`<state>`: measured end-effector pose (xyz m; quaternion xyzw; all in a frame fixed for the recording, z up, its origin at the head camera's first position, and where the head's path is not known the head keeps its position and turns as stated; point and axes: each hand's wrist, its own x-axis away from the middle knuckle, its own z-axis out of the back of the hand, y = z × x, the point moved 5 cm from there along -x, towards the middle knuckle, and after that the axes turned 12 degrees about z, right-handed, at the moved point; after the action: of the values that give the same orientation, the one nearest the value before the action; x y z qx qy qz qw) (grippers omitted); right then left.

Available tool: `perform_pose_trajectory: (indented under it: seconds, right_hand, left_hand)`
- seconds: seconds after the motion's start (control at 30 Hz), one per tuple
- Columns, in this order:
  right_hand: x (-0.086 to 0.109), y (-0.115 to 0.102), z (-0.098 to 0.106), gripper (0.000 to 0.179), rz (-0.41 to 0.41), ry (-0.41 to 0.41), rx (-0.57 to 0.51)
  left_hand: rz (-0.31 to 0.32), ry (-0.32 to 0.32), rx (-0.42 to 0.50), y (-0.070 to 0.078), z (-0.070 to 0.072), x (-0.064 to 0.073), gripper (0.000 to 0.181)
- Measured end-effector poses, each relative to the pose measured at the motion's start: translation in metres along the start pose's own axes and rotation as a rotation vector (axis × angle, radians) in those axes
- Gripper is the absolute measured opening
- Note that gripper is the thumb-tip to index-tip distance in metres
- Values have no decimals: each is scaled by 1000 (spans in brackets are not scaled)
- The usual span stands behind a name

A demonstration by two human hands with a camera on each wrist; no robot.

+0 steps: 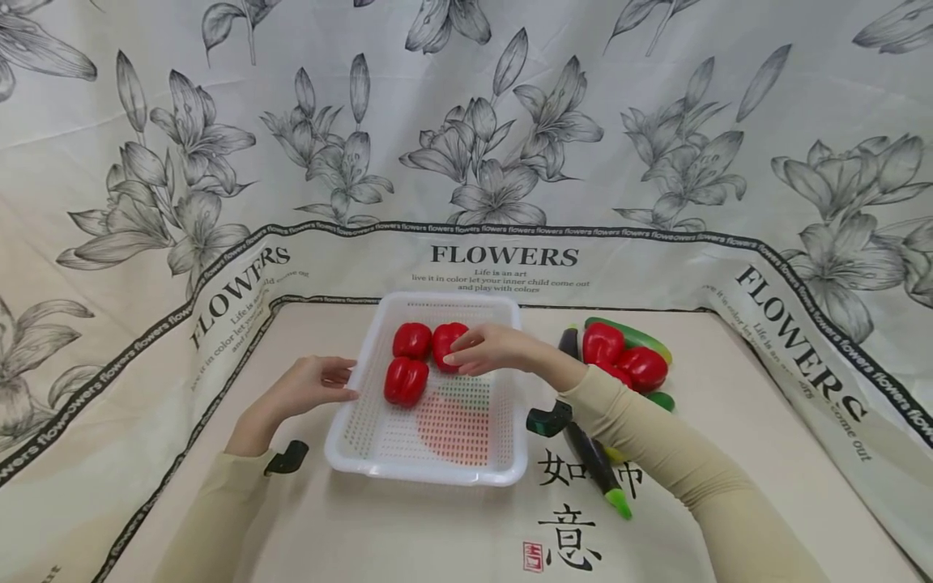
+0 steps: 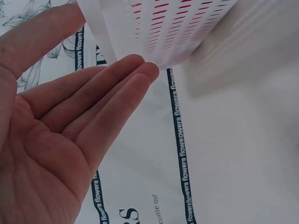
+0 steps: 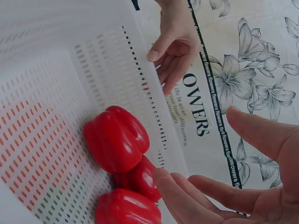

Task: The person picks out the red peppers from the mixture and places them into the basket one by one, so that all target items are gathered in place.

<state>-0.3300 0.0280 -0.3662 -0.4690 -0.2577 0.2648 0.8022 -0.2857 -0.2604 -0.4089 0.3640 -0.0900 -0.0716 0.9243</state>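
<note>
A white perforated plastic basket [image 1: 430, 470] stands on the table with three red bell peppers [image 1: 406, 382] inside, grouped towards its back left. My left hand [image 1: 313, 385] is at the basket's left rim; in the left wrist view its fingers [image 2: 112, 98] are extended beside the basket wall, holding nothing. Over the basket's back right, my right hand [image 1: 492, 348] hovers near one red bell pepper [image 1: 446, 344], partly covering it in the head view. From the right wrist view, the thumb and fingers [image 3: 187, 196] are spread apart and grip nothing.
Right of the basket lie more red bell peppers [image 1: 645, 368], a green cucumber-like vegetable [image 1: 641, 340] and a dark eggplant [image 1: 594, 461] with a green end. My right forearm passes over part of this group. A flower-printed cloth [image 1: 503, 186] rises behind the table.
</note>
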Motion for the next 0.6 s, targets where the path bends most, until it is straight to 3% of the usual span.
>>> perform_pose_trajectory:
  seconds: [0.27, 0.6]
  right_hand:
    - [21, 1, 22, 56, 36, 27, -3]
    - [46, 12, 46, 56, 16, 88, -24]
  left_hand:
    - [-8, 5, 0, 0, -1, 2, 60]
    - [-12, 6, -7, 0, -1, 1, 61]
